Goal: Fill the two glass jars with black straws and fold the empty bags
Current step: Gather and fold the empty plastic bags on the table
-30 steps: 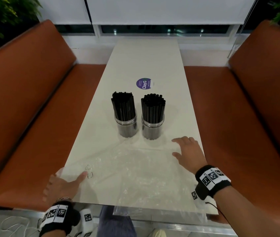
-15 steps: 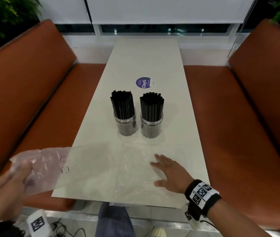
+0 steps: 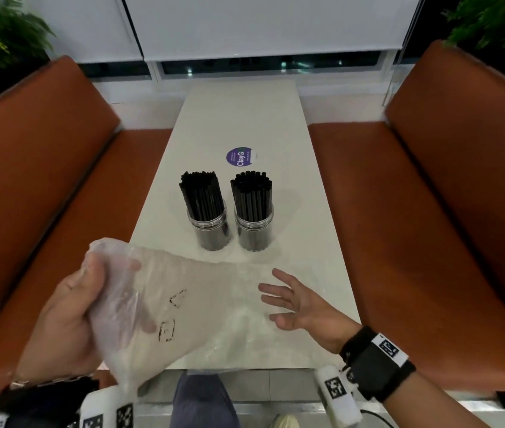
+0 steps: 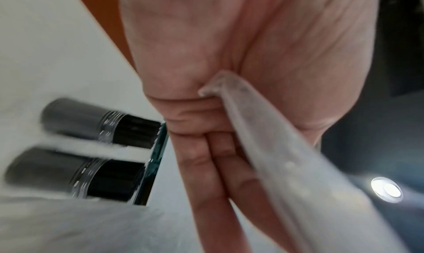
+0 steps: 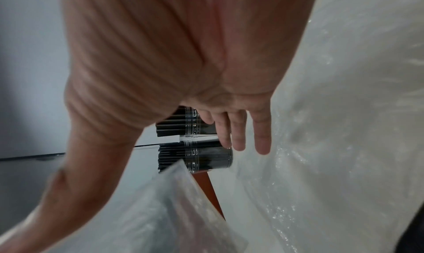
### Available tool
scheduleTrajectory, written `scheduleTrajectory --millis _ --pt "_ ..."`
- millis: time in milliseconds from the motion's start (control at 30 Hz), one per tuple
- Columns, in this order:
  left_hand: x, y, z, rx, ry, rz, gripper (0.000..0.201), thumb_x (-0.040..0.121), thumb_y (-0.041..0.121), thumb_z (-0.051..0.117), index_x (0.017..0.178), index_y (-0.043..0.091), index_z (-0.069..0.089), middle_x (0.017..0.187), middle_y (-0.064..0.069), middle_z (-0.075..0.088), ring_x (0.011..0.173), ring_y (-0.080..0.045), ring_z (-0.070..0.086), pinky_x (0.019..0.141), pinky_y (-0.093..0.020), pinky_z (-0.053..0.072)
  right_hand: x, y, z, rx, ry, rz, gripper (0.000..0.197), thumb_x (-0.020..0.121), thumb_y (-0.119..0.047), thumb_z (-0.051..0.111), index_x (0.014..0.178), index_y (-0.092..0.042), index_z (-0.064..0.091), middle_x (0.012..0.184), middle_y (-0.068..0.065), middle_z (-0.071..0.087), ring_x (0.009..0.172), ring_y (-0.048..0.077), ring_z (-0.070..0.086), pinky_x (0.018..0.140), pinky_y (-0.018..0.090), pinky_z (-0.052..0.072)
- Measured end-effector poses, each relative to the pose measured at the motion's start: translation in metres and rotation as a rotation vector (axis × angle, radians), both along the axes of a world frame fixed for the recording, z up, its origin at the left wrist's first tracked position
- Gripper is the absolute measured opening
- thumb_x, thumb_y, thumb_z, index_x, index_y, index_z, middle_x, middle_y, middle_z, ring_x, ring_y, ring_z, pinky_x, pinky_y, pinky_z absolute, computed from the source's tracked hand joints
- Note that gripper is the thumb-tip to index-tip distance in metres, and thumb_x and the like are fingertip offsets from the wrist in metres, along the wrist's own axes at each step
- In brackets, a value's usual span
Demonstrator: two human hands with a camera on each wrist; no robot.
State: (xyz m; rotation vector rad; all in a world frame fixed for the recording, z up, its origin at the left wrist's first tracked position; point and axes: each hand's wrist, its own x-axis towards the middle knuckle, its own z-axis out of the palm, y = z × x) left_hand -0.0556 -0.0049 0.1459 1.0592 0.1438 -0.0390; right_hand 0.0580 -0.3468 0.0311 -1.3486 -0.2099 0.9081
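Note:
Two glass jars [image 3: 211, 233] [image 3: 254, 234] stand side by side mid-table, both packed with upright black straws [image 3: 201, 193]. A clear empty plastic bag [image 3: 201, 304] lies across the near end of the white table [image 3: 245, 118]. My left hand [image 3: 69, 319] grips the bag's left end and holds it lifted above the table's near left corner; in the left wrist view the bag edge [image 4: 263, 148] runs between thumb and fingers. My right hand [image 3: 294, 301] lies with spread straight fingers on the bag's right part, below the jars [image 5: 206, 157].
Orange bench seats [image 3: 28, 180] [image 3: 430, 211] flank the table on both sides. A round purple sticker [image 3: 240, 157] sits on the tabletop beyond the jars. My knee [image 3: 201, 400] shows under the near table edge.
My left hand took hold of the bag's left end and has lifted it up and rightwards over the table. My right hand slid left and nearer along the bag.

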Motion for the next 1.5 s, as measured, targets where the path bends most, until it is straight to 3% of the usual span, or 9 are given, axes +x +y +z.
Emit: scheduleTrajectory --millis 100,200,300,467,700,933,1100,1267,1500 --pt "0.01 -0.036 0.014 -0.433 -0.013 -0.181 0.078 0.113 0.051 0.015 0.15 -0.016 0.032 0.15 -0.049 0.036 0.144 -0.06 0.034 0.122 -0.069 0.017 -0.004 -0.009 -0.006 0.072 0.07 -0.033 0.125 0.059 -0.049 0.101 0.161 -0.024 0.033 0.154 0.008 0.058 0.142 0.026 0.057 0.121 0.05 0.043" --pt "0.024 -0.06 -0.001 -0.444 -0.048 -0.142 0.077 0.112 0.044 0.004 0.148 -0.018 0.032 0.148 -0.048 0.039 0.139 -0.058 0.043 0.118 -0.065 0.029 -0.006 -0.019 -0.009 0.144 0.142 -0.08 0.092 0.072 -0.038 0.096 0.149 -0.008 0.056 0.141 0.019 0.067 0.128 0.034 0.066 0.108 0.045 0.055" --pt "0.04 -0.058 -0.039 0.104 0.2 0.126 0.046 0.104 0.036 0.048 0.123 -0.003 0.065 0.11 -0.023 0.077 0.095 -0.03 0.077 0.079 -0.039 0.062 0.001 -0.03 -0.007 0.01 0.163 -0.228 0.056 0.08 -0.027 0.087 0.128 -0.003 0.07 0.107 0.011 0.073 0.088 0.022 0.076 0.078 0.034 0.063" --pt "0.064 -0.053 -0.104 0.786 0.409 0.31 0.047 0.086 0.045 0.081 0.058 0.016 0.058 0.061 -0.004 0.06 0.053 -0.021 0.05 0.053 -0.028 0.043 0.024 -0.055 -0.004 -0.332 0.032 -0.453 0.023 0.1 -0.02 0.071 0.118 -0.005 0.074 0.111 0.012 0.078 0.074 0.016 0.071 0.065 0.027 0.06" --pt "0.112 -0.051 -0.159 1.241 0.482 0.202 0.052 0.097 0.064 0.053 0.105 0.016 0.071 0.09 -0.004 0.071 0.09 -0.028 0.064 0.081 -0.035 0.045 0.063 -0.055 -0.028 -0.66 -0.132 -0.597 0.007 0.1 -0.011 0.072 0.103 -0.006 0.076 0.105 0.017 0.08 0.069 0.023 0.073 0.069 0.042 0.064" --pt "0.112 -0.042 -0.165 1.266 0.401 0.18 0.056 0.095 0.039 0.07 0.146 0.026 0.052 0.137 -0.003 0.062 0.12 -0.026 0.063 0.103 -0.047 0.054 0.055 -0.051 -0.032 -1.038 -0.526 -0.469 0.078 0.089 -0.033 0.084 0.153 -0.018 0.042 0.149 0.007 0.053 0.126 0.025 0.06 0.107 0.04 0.054" --pt "0.071 -0.035 -0.156 1.645 -0.013 -0.327 0.097 0.078 -0.013 0.058 0.156 0.041 0.038 0.166 0.02 0.027 0.154 -0.01 0.028 0.123 -0.039 0.032 0.023 -0.073 -0.016 -1.164 -0.992 0.201 0.079 0.096 0.0 0.06 0.16 -0.039 0.034 0.173 -0.013 0.019 0.156 0.015 0.031 0.124 0.029 0.031" --pt "0.049 -0.039 -0.159 1.788 -0.02 -0.733 0.119 0.067 -0.01 0.055 0.165 0.04 0.008 0.173 0.016 -0.001 0.16 -0.011 0.005 0.119 -0.025 0.009 0.002 -0.087 -0.017 -1.133 -0.879 0.554 0.101 0.089 0.007 0.054 0.165 -0.044 0.013 0.175 -0.02 -0.006 0.163 0.007 0.002 0.119 0.02 0.003" --pt "0.035 -0.034 -0.175 1.774 -0.116 -0.687 0.112 0.067 -0.006 0.054 0.165 0.035 0.018 0.169 0.016 0.021 0.151 -0.008 0.025 0.12 -0.019 0.021 0.006 -0.091 -0.032 -1.074 -0.873 0.591 0.109 0.082 -0.026 0.085 0.166 -0.04 0.017 0.175 -0.021 0.002 0.161 0.006 0.009 0.125 0.023 0.015"
